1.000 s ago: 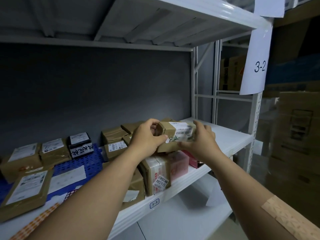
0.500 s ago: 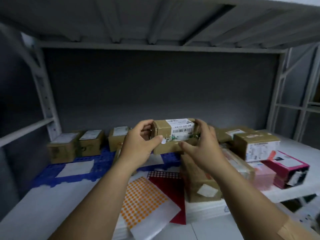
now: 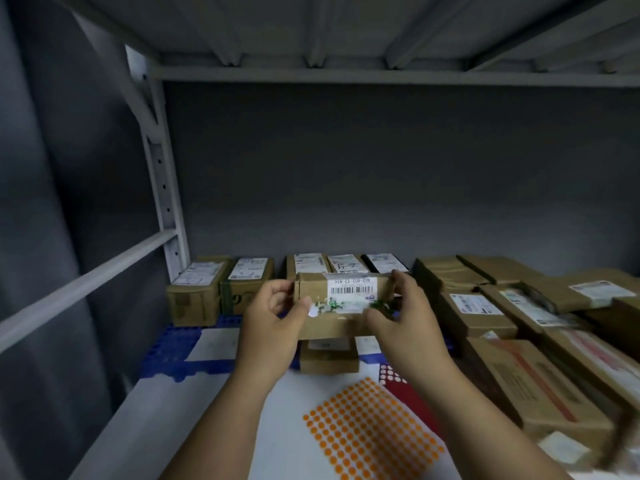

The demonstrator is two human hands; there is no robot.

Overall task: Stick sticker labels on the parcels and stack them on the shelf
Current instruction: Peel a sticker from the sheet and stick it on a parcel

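Note:
I hold a small brown cardboard parcel (image 3: 343,303) with a white barcode label in both hands, above the shelf. My left hand (image 3: 273,323) grips its left end and a small white sticker sits on the thumb tip. My right hand (image 3: 405,317) grips the right end. Below lie an orange dot sticker sheet (image 3: 370,431) and a red sticker sheet (image 3: 405,389) on the white shelf (image 3: 194,417). A row of labelled parcels (image 3: 249,285) stands along the back wall.
A blue plastic pallet (image 3: 169,351) lies under the back row, with a small parcel (image 3: 329,355) right below my hands. Larger brown parcels (image 3: 540,379) crowd the right side. The shelf upright (image 3: 162,188) and a crossbar stand at the left.
My view has swung left from the shelf's right end to its left part. Both hands have kept hold of the same parcel and carried it left, toward the back row.

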